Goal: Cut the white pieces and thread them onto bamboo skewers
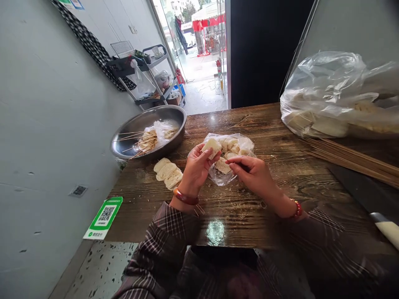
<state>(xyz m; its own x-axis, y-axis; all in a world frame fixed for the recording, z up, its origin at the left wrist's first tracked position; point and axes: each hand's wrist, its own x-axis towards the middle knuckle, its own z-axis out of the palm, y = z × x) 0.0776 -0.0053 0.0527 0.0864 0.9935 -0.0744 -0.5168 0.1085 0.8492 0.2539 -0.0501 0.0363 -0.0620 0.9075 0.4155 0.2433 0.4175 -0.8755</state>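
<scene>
My left hand [201, 162] is closed on a pale, flat food slice [212, 147], held up between thumb and fingers. My right hand [251, 170] is pinched just to its right, fingertips together; what they hold, if anything, is too small to make out. Below both hands, an opened clear plastic bag [247, 143] lies on the wooden table with several similar pale pieces [231, 145] in it. Left of my left wrist, skewered pale slices [168, 172] lie in an overlapping row, their stick partly hidden under my forearm.
A steel basin [179, 139] at the left back holds skewered slices [147, 141] and plastic. To the right are a large plastic bag [336, 99], a bundle of bamboo skewers [352, 158] and a knife [358, 195]. A QR-code card [104, 218] sits at the left edge.
</scene>
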